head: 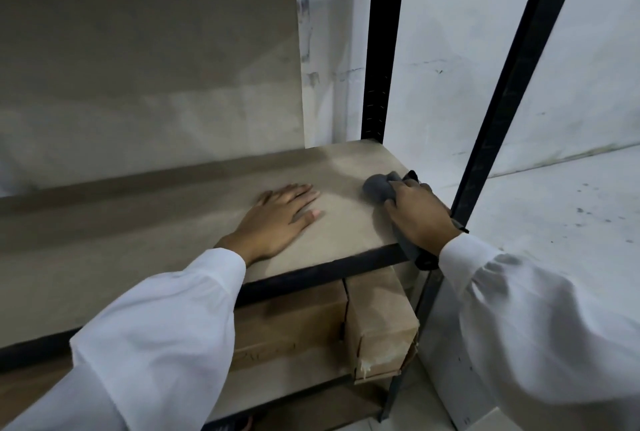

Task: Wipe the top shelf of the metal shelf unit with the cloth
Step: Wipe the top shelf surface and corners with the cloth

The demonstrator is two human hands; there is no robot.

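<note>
Grey cloth (pixel 377 188) on right end of shelf (pixel 156 222), both hands on the board

White sleeves (pixel 156 344) fill the bottom of the view. Below the shelf, two brown cardboard boxes (pixel 377 319) sit side by side on a lower level, just behind the black front rail (pixel 311 274). Left hand (pixel 277 219) lies flat on the dusty tan board, palm down, fingers straight and close together, holding nothing. Right hand (pixel 419 212) is at the right front corner, fingers curled round the cloth; the cloth is bunched ahead of the fingertips on the board, and its tail hangs over the front rail under the wrist. Black front post (pixel 502 118) stands just right of that hand, rear post (pixel 382 49) behind the cloth. A tan panel (pixel 138 66) stands at the back of the shelf. White scuffed wall (pixel 467 49) lies beyond.
</note>
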